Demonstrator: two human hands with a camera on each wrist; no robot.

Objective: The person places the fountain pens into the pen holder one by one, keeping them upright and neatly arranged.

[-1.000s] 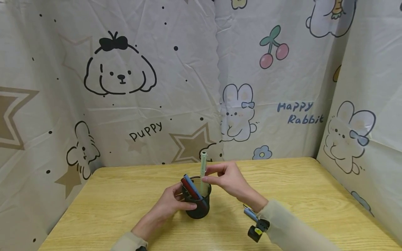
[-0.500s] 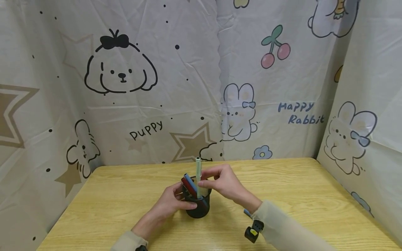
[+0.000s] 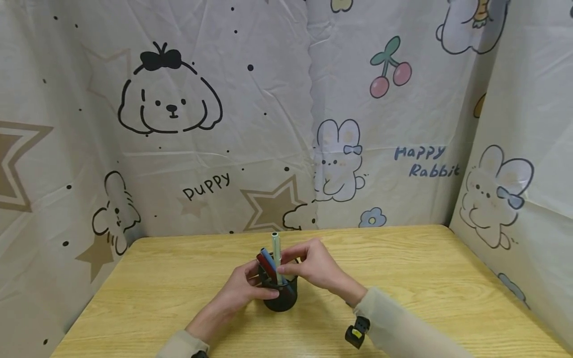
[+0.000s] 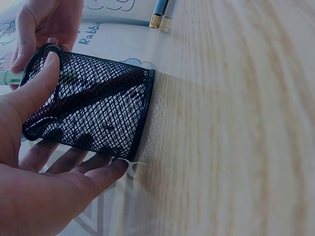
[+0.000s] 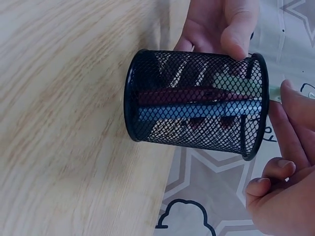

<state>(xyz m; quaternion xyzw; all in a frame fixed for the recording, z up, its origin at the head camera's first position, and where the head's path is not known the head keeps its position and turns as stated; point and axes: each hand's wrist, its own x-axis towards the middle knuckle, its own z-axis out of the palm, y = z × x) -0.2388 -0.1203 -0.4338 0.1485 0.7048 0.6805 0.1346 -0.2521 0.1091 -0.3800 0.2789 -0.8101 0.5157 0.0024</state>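
a: we start with the pale green pen [image 3: 276, 256]. it stands nearly upright with its lower half inside the black mesh cup [image 3: 278, 293], near the middle of the bench [image 3: 156, 288].

b: and our right hand [image 3: 313, 266] has it, the grip pinched narrow on the barrel just above the cup's rim. we'd judge that pinch is what keeps the pen vertical.

a: our left hand [image 3: 239, 291] wraps the cup's side, thumb over the rim in the left wrist view [image 4: 42, 81], fingers under the wall. that looks like bracing, so the light cup doesn't tip or slide.

b: inside we also see a red pen [image 3: 265, 266] and a blue pen [image 3: 268, 259], both leaning toward the left, tops poking out. the right wrist view shows them lying along the mesh.

a: further out, another pen [image 4: 160, 10] lies on the bench, well apart from the cup.

b: beyond that, the cartoon-print cloth [image 3: 179, 124] walls the bench on three sides.
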